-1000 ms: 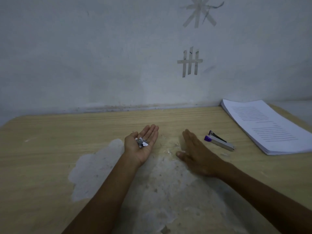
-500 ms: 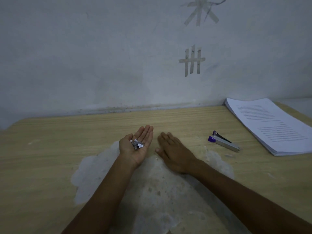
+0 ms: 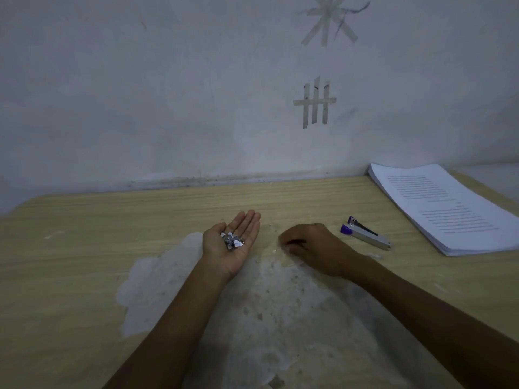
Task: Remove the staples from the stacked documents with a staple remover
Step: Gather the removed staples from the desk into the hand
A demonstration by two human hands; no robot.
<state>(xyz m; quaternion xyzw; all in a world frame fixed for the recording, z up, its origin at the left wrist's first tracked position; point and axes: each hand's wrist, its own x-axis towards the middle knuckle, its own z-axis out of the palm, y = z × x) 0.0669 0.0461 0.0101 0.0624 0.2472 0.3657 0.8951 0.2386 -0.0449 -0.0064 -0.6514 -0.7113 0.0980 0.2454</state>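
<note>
The left hand (image 3: 234,245) lies palm up near the middle of the table (image 3: 84,248), fingers straight and together, pointing to the far side. A small heap of pulled staples (image 3: 232,240), mixed with white paper scraps, sits in the palm; the fingers do not curl round it.

The right hand (image 3: 311,245) is just to the right of it, knuckles up, with its fingers curled down and the tips against the table top. Whether they pinch anything cannot be told. A narrow strip of table separates the two hands.

The staple remover (image 3: 365,233), grey metal with purple tips, lies flat on the table just right of the right hand and apart from it, its purple end pointing to the far left. Further right and farther back lies the stack of documents (image 3: 449,209), printed side up, in the table's far right corner; its right part runs out of view, close to the table's right edge. A band of wood lies between the remover and the stack's near-left edge.

The table's far edge meets the wall (image 3: 140,94), and its far left corner is rounded. A pale worn patch (image 3: 157,282) spreads under both forearms towards the near edge. To the left of the left hand the wood top runs wide as far as the left edge.
</note>
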